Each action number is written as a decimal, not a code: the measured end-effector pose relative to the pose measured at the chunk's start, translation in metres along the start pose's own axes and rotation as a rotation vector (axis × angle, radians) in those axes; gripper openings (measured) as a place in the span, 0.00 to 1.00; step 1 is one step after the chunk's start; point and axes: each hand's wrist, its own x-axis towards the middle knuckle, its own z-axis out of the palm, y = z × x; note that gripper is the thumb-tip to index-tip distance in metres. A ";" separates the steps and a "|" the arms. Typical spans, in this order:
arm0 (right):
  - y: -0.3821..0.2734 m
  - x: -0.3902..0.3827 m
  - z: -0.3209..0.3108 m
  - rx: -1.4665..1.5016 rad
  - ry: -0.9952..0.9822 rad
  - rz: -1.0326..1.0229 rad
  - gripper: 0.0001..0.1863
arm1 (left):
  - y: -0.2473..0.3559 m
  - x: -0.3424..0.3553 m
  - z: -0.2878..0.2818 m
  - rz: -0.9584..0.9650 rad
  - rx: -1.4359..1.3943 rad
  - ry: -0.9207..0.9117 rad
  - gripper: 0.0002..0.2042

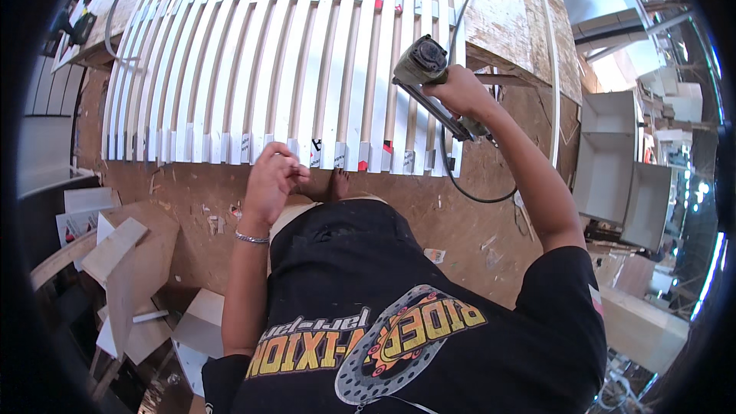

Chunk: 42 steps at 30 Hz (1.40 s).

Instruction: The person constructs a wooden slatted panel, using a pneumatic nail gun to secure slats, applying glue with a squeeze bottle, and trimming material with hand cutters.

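My right hand is wrapped round the handle of a nail gun, a greenish tool with a dark round cap and a long slim magazine. It is held above the right part of a panel of white slats laid side by side. Just off the panel's near edge, my left hand is closed with its fingers curled together; anything inside them is too small to make out. Short whitish blocks sit between the slats along the near edge, with another row across the panel farther away.
A black hose loops from the nail gun beside the panel. Wooden worktables support the panel. White box cabinets stand at right. Board offcuts are piled at lower left, and scraps litter the brown floor.
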 end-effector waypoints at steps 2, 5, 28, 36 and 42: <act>-0.002 0.009 0.004 -0.017 -0.012 -0.020 0.19 | -0.006 -0.001 0.003 -0.077 -0.001 -0.041 0.04; -0.004 0.019 0.016 -0.016 -0.072 0.024 0.21 | -0.022 -0.004 -0.010 -0.136 -0.038 -0.040 0.05; -0.098 0.029 0.026 -0.053 -0.149 -0.129 0.20 | -0.007 -0.046 -0.114 0.103 -0.350 0.337 0.03; -0.128 0.038 0.045 -0.216 -0.204 -0.161 0.19 | 0.004 -0.058 -0.144 0.185 -0.365 0.424 0.03; -0.161 0.050 0.057 -0.184 -0.233 -0.122 0.25 | 0.016 -0.065 -0.165 0.225 -0.386 0.443 0.04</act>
